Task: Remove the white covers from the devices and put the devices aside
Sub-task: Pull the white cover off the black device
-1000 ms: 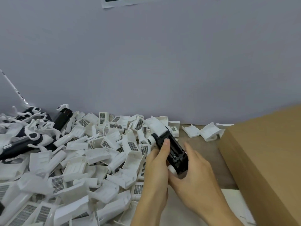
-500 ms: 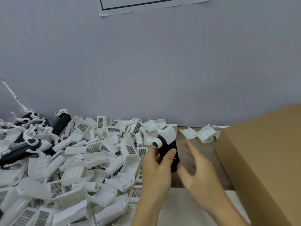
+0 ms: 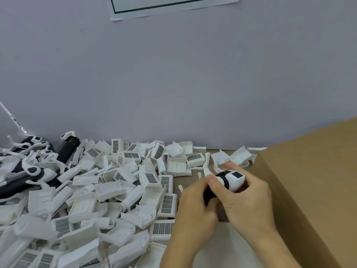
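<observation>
Both hands now on the device [image 3: 227,182], over the table [image 3: 195,182] just left of the cardboard box [image 3: 309,190]. Half a second ago only the left hand held it, upright, with the right hand spread and clear of it. Now the right hand [image 3: 249,200] has closed in and the device lies tilted, white end up and to the right.

Left hand [image 3: 195,207]: fingers curled round the black lower body, thumb pressed up against the white cover [image 3: 234,180] near the black ring. Right hand: fingers wrapped over the white cover from the far side, index finger extended along its top. Cover not off yet. A small dark square shows on its face. A thin white prong [image 3: 206,163] sticks up from the device just above the left thumb.

The pair has also shifted right since the earlier frame, closer to the box.

Left of the hands: a big pile of loose covers [image 3: 108,190] spread across the table to the left edge of view, many with gridded labels. At far left, stripped black devices [image 3: 66,149] lie against the wall [image 3: 173,84], mixed with white clips. A few open covers [image 3: 239,156] lie behind the hands by the wall. A paper sheet [image 3: 173,4] is stuck to the wall at top.
</observation>
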Tool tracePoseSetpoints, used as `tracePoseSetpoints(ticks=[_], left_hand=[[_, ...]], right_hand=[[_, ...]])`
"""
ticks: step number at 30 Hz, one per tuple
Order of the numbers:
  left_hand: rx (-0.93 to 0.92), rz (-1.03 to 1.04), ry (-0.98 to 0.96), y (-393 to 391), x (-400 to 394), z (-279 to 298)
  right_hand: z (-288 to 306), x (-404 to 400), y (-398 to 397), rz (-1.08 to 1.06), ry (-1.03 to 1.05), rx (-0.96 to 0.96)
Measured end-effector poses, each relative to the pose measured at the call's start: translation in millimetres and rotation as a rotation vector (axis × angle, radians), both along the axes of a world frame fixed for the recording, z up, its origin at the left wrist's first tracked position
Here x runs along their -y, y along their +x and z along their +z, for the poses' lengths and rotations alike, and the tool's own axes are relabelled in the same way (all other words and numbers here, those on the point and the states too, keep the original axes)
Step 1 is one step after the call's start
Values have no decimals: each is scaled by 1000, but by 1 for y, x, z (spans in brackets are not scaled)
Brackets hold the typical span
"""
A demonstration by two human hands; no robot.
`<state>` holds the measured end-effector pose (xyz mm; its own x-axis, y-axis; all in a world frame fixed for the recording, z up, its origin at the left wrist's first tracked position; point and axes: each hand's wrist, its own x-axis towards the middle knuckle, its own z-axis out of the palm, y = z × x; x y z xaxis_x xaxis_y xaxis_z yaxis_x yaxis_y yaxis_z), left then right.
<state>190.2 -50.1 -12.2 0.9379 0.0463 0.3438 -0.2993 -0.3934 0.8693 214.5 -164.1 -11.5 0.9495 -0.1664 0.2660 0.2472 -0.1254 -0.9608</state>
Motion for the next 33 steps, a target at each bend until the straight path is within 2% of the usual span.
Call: tracePoseSetpoints(ticks=[2,5,9,11,13,15,17,22,25,28,33], left_hand=[[-4,2,-28,0,0,0],[-10,63,-81,1,-1,-4],[111,236,-179,6,-2,0],[59,377,-398,8,-5,6],[-76,456,-777,7,-10,11],[-160,318,-1188,6,-16,15],[-172,185,-1360,4,-19,18],[-174,128,-1385,6,-14,20],[-226,100,-1365,6,-15,19],[-324,129,-1221,7,-17,12],[-365,74,-1034,6,-14,8]], right_hand=[[1,0,0,-8,0,24],[3,-3,-1,108,97,19],[5,-8,-6,256,194,14],[5,-6,-5,196,242,9],[2,-2,-2,129,253,-35],[2,-2,1,82,273,-98],[2,-3,3,60,288,-148],[-2,-6,3,166,185,-262],[-1,-8,-1,450,244,-329],[2,-7,-7,723,239,-331],[0,-13,-8,621,142,-286]])
